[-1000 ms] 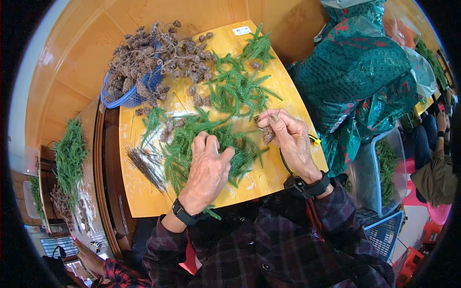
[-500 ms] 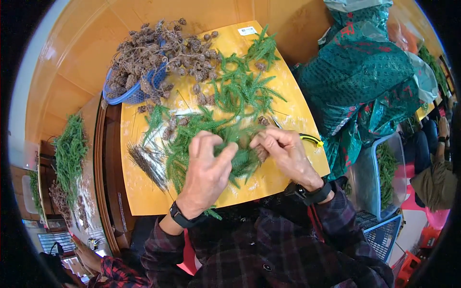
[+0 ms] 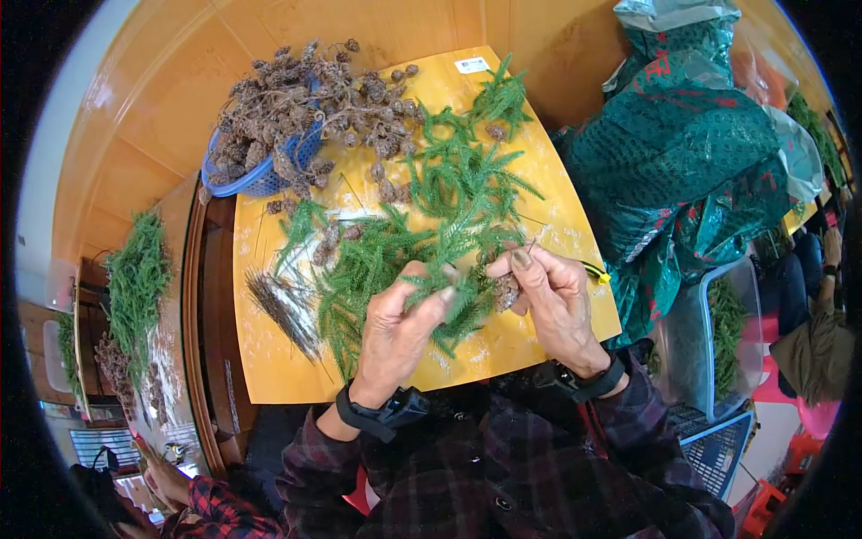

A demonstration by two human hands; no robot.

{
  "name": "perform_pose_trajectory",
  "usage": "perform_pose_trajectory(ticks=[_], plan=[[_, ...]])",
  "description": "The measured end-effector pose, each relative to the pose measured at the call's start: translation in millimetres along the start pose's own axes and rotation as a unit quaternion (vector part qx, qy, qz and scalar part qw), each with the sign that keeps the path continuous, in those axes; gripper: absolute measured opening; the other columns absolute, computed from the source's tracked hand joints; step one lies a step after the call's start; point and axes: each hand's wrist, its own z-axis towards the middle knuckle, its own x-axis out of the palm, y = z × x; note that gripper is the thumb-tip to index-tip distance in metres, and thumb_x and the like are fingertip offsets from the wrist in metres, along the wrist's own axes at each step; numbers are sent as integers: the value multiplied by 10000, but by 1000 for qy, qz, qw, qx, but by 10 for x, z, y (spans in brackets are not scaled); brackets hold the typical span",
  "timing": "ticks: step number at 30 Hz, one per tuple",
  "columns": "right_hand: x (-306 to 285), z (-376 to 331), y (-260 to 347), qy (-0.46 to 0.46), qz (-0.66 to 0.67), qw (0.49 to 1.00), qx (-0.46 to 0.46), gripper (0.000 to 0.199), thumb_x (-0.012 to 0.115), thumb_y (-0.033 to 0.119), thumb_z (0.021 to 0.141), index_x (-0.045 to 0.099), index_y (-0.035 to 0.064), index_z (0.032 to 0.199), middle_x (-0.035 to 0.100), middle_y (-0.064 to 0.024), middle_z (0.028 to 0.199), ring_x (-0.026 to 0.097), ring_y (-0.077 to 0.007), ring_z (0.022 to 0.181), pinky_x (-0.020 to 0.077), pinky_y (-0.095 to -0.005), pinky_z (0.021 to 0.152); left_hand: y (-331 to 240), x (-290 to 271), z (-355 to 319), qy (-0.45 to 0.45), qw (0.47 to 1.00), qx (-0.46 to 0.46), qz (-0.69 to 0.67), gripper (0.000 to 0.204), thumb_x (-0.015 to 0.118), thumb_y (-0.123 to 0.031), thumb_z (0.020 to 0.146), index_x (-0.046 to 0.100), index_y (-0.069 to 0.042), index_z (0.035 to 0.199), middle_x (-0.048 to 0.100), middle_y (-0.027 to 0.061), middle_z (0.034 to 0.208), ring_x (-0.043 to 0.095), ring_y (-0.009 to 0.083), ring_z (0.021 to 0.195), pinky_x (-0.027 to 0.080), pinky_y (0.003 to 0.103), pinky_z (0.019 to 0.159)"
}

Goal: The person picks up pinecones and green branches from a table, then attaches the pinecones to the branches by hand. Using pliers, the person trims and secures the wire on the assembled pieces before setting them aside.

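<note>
Over the near part of the yellow board (image 3: 431, 370), my left hand (image 3: 400, 323) pinches a green artificial pine sprig (image 3: 467, 225) between thumb and fingers. My right hand (image 3: 558, 301) is closed in a pinch by a small brown pine cone (image 3: 505, 292), apparently on its thin stem; the fingertips partly cover the grip. Between the hands, the sprig and the cone lie close together. Under and beyond my left hand spreads a pile of green sprigs (image 3: 346, 296). Dark thin wires (image 3: 283, 310) lie in a bundle to its left.
A blue basket (image 3: 265, 180) heaped with pine cones (image 3: 269, 112) stands far left. Yellow-and-black tool handles (image 3: 595, 272) show beyond my right hand. Large green bags (image 3: 673, 153) and a clear bin (image 3: 732, 341) stand to the right. A co-worker's red checked sleeve (image 3: 220, 508) shows lower left.
My right hand has shifted slightly right and turned, its thumb now raised. My left hand has moved slightly down and right, and the blurred sprig now shows clearly. The whole view has shifted a little.
</note>
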Motion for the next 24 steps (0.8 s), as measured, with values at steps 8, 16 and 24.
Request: perform_pose_trajectory(ticks=[8, 16, 24], plan=[[-13, 64, -2, -81, 71, 990, -87, 343, 481, 243, 1002, 648, -44, 915, 584, -130, 1197, 500, -46, 600, 409, -193, 564, 113, -190, 100, -2, 992, 99, 75, 66, 590, -13, 889, 608, 35, 930, 579, 52, 940, 481, 87, 782, 400, 218, 705], [-44, 35, -22, 94, -62, 993, -34, 332, 518, 192, 985, 637, -79, 835, 661, -130, 941, 578, -89, 617, 470, -227, 591, 106, -121, 80, 37, 993, 100, 56, 125, 577, -89, 902, 589, 8, 825, 641, 70, 892, 557, 110, 880, 438, 242, 781], [-58, 83, -95, 79, -150, 954, -246, 317, 522, 183, 983, 643, -61, 820, 655, -98, 811, 570, -95, 610, 464, -219, 618, -60, -123, 106, -11, 971, -125, -205, 456, 472, -357, 933, 623, 47, 1083, 654, 122, 910, 595, 175, 901, 451, 309, 806]])
